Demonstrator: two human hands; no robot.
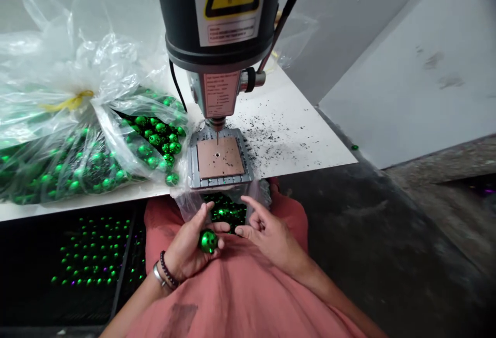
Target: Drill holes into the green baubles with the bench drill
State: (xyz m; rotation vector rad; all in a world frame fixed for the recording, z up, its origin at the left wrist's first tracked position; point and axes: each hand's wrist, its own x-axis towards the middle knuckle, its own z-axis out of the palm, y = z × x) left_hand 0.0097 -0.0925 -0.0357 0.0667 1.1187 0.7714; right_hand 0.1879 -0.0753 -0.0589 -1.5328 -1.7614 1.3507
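A shiny green ball with small dark holes rests in my left hand, the fingers curled around it. My right hand is a little to the right, with the index finger stretched out, the thumb apart from it and the other fingers bent; I see nothing in it. Between and beyond both hands, a clear plastic bag hangs at my lap with green balls inside. Above stands a bench drill, its thin bit pointing down at a copper-coloured plate with a small hole.
A large tied plastic bag full of green balls lies on the white table, left of the drill. Dark shavings are scattered right of the plate. Rows of green balls show in a dark tray below the table. One ball is on the floor.
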